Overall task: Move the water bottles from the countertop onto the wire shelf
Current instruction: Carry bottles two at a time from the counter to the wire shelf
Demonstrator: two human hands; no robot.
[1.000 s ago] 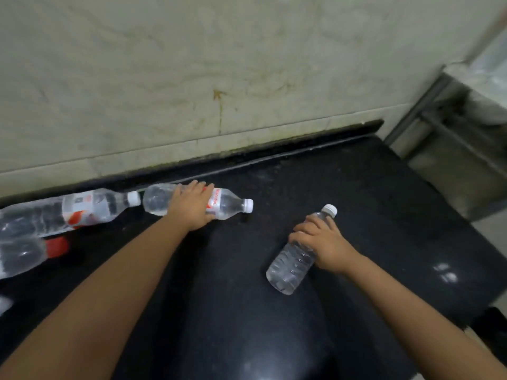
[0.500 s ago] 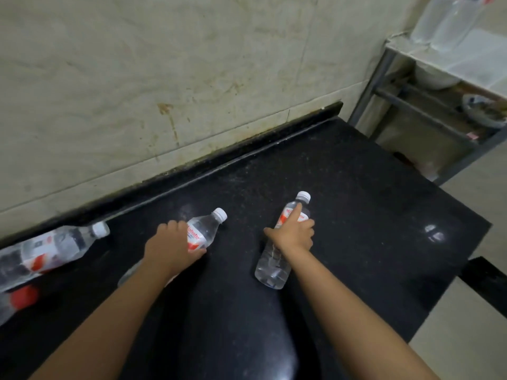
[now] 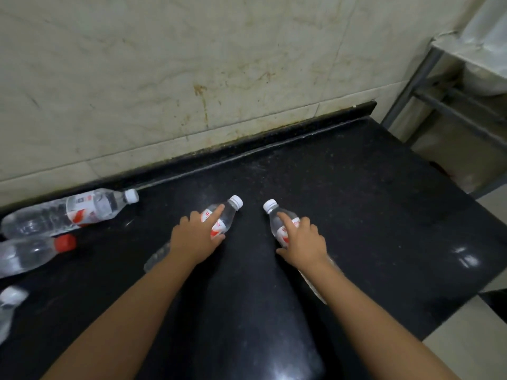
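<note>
A: Head view first: your left hand (image 3: 195, 239) grips a small white-capped bottle (image 3: 225, 218), fingers curled round its labelled body, index finger stretched along it toward the neck. Where does that bottle sit?

B: You have it about midway across the black countertop (image 3: 370, 187), cap pointing toward the back edge by the wall (image 3: 192, 64). Whether it rests on the stone or is lifted just off it, you cannot tell from this angle.

A: And your right hand (image 3: 303, 242)?

B: You hold a second small bottle (image 3: 277, 219) the same way: fingers wrapped round the red-and-white label, index finger laid up toward the white cap. Its base runs back under your wrist. The two caps lie close together but apart, tilting toward each other.

A: What remains on your left?

B: Near the left edge a larger clear bottle (image 3: 68, 215) with a white cap lies on its side, just beside the back edge. In front of it lies a bottle with a red cap (image 3: 33, 255), and one more white-capped bottle (image 3: 8, 305) shows at the very left edge, partly cut off.

A: The shelf?

B: You see the grey metal shelf frame (image 3: 417, 78) beyond the countertop's right back corner, well apart from both hands. Its upper parts are blurred.
</note>
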